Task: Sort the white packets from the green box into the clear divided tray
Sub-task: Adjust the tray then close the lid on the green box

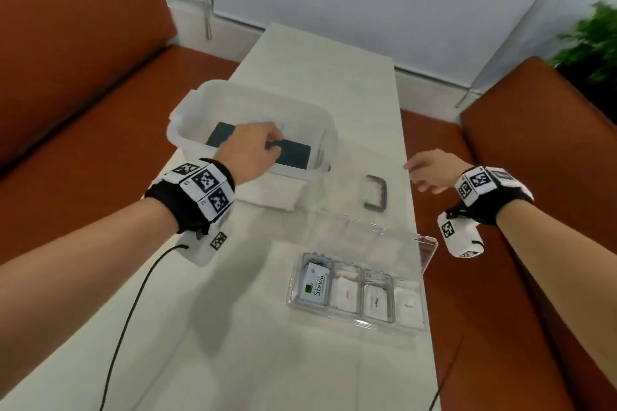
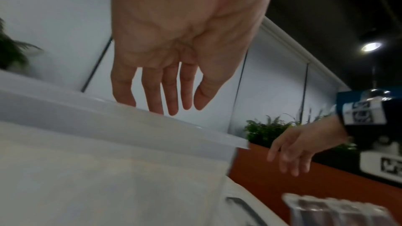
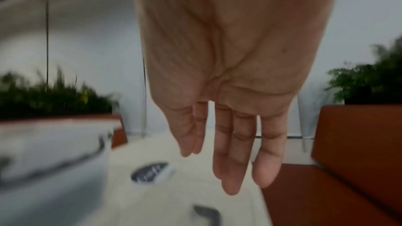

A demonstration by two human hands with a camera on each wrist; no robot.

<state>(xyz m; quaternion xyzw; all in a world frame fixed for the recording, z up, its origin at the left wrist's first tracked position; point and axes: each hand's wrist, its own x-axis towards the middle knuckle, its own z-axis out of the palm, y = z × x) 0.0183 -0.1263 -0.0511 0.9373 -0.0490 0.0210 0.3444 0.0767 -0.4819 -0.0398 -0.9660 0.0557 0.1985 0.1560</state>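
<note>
The left hand (image 1: 252, 152) reaches down into the translucent bin (image 1: 310, 117) at upper centre of the head view, its fingertips at the top of the green box (image 1: 293, 152) that lies flat on the bin's floor. From the head view the fingers look curled toward the box; the left wrist view shows the fingers (image 2: 152, 92) straight and relaxed, hanging past the bin's near rim (image 2: 130, 123), with nothing pinched between them. Whether they touch the box I cannot tell.

The right hand (image 1: 432, 170) hovers at centre right of the head view, over the table's right edge, fingers loosely spread and holding nothing; the right wrist view shows the same slack fingers (image 3: 228, 161) above the white table (image 1: 233, 344).

Below the bin, at lower centre, the clear divided tray (image 1: 357, 322) sits with its lid (image 1: 384, 233) open toward the bin. Its four compartments hold packets: the leftmost one (image 1: 315, 284) reads "Stevia" beside a green square, the next (image 1: 345, 294) carries a red mark too small to read, the third (image 1: 375, 304) has small black lettering I cannot make out, and the rightmost (image 1: 409, 305) is plain white with a faint mark.

A grey handle-shaped piece (image 1: 375, 192) lies on the table between bin and tray. Orange seats (image 1: 83, 43) flank the table, and a green plant (image 1: 594, 40) stands at upper right.
</note>
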